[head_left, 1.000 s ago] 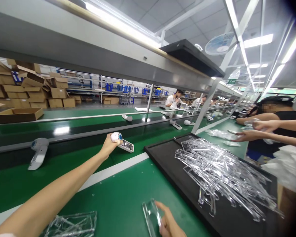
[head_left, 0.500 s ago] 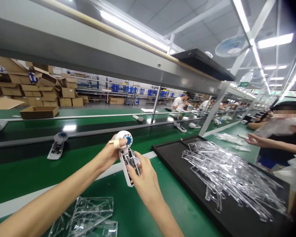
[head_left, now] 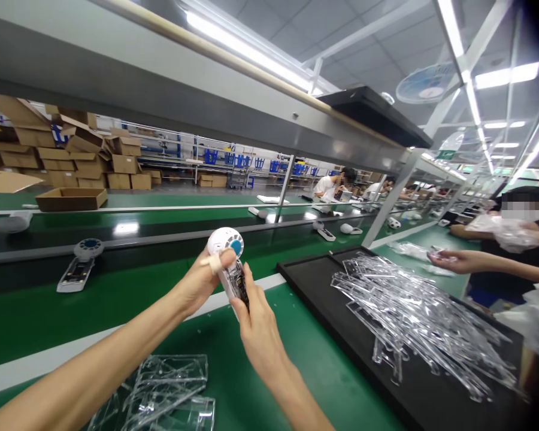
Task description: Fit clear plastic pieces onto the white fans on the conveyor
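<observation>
A white handheld device point(head_left: 224, 240) with a round head, a blue disc and an open-fronted handle is held between both hands above the green work surface. Electronics show inside the handle. My left hand point(head_left: 202, 276), its thumb wrapped with a beige band, grips the device just below the head. My right hand point(head_left: 257, 320) closes around the lower handle, thumb on one side and fingers on the other, hiding its end. Clear plastic parts point(head_left: 170, 383) lie in a loose pile below my left forearm.
To the right, a black tray point(head_left: 314, 299) holds a heap of clear plastic strips point(head_left: 413, 311). Similar open devices, one here point(head_left: 78, 263), lie on the green belt ahead. A metal beam point(head_left: 233, 96) crosses above. A co-worker's hand point(head_left: 458, 262) reaches in beyond the tray.
My right hand has shifted up the handle and covers more of it; the device is turned slightly. Devices on the near belt moved left, those on the far dark belt right. The co-worker's hand moved left.
</observation>
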`<act>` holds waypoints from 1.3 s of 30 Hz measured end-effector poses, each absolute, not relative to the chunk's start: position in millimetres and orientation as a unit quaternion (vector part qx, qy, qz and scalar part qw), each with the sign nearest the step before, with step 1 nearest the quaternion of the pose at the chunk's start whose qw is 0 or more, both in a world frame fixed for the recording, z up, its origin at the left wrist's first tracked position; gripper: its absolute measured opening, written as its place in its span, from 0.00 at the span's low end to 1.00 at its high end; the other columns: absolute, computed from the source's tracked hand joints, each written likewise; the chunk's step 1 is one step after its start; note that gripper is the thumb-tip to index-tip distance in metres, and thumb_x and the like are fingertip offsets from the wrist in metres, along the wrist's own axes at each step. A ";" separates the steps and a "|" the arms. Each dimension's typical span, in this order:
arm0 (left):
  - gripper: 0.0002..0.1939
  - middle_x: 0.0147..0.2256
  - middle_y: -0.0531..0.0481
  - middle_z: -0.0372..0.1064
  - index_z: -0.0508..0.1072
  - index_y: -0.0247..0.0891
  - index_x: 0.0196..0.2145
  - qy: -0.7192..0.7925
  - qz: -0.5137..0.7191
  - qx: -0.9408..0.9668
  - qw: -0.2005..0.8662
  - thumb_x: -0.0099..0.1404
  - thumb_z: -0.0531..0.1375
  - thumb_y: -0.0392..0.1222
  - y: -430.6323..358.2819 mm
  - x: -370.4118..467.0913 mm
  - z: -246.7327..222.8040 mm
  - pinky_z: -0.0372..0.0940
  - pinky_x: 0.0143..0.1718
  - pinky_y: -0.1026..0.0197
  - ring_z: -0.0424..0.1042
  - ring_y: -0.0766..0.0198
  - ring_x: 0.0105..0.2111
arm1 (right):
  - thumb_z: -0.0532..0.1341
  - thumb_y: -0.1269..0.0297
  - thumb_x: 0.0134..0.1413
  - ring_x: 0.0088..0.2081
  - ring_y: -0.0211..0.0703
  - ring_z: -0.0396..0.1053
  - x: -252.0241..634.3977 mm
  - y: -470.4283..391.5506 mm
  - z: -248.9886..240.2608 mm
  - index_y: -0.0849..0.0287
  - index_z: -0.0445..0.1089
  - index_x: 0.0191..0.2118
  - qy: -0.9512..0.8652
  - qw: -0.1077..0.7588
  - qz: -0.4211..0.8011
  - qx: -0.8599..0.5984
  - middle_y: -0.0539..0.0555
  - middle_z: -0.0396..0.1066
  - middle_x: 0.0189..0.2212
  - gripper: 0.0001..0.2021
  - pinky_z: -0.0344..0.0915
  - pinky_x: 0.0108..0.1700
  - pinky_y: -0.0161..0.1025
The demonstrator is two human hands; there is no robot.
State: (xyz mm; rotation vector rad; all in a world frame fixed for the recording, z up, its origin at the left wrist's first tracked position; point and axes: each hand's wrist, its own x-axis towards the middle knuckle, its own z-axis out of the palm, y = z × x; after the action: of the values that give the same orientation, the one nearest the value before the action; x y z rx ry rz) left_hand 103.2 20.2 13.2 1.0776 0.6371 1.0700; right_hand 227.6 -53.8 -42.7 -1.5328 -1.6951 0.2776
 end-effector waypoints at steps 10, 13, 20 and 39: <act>0.30 0.42 0.42 0.74 0.72 0.38 0.41 0.357 0.515 0.547 0.555 0.43 0.70 0.54 0.6 114.1 -10.1 0.67 0.45 0.52 0.72 0.48 0.45 | 0.48 0.47 0.57 0.30 0.43 0.68 231.6 -15.5 -50.5 0.60 0.70 0.31 -0.378 0.656 0.323 -0.567 0.53 0.69 0.27 0.22 0.67 0.33 0.39; 0.25 0.42 0.44 0.74 0.72 0.41 0.41 0.342 0.529 0.595 0.498 0.45 0.69 0.52 -12.5 115.1 -6.9 0.67 0.50 0.50 0.72 0.48 0.45 | 0.47 0.47 0.56 0.21 0.38 0.59 225.8 -3.6 -51.5 0.56 0.58 0.18 -0.338 0.695 0.332 -0.540 0.48 0.60 0.16 0.23 0.61 0.26 0.36; 0.22 0.40 0.44 0.74 0.73 0.39 0.42 0.353 0.547 0.599 0.467 0.51 0.66 0.50 -3.0 106.9 -10.8 0.66 0.50 0.52 0.73 0.51 0.44 | 0.41 0.46 0.59 0.23 0.40 0.63 223.3 15.7 -57.2 0.56 0.61 0.19 -0.408 0.635 0.288 -0.590 0.50 0.64 0.17 0.26 0.63 0.27 0.37; 0.21 0.34 0.47 0.77 0.78 0.40 0.32 0.651 0.188 0.637 0.367 0.41 0.70 0.55 25.3 -93.3 -32.6 0.62 0.39 0.61 0.72 0.52 0.38 | 0.56 0.47 0.59 0.62 0.60 0.55 107.5 -145.2 -124.9 0.58 0.62 0.59 -0.974 0.174 0.091 -0.113 0.61 0.61 0.61 0.27 0.52 0.61 0.66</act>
State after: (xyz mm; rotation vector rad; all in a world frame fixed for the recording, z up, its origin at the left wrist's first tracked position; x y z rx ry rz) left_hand -93.3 25.3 -32.6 1.6369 1.6720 0.4836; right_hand 107.5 -145.2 -124.9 -0.3194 -2.7613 0.2576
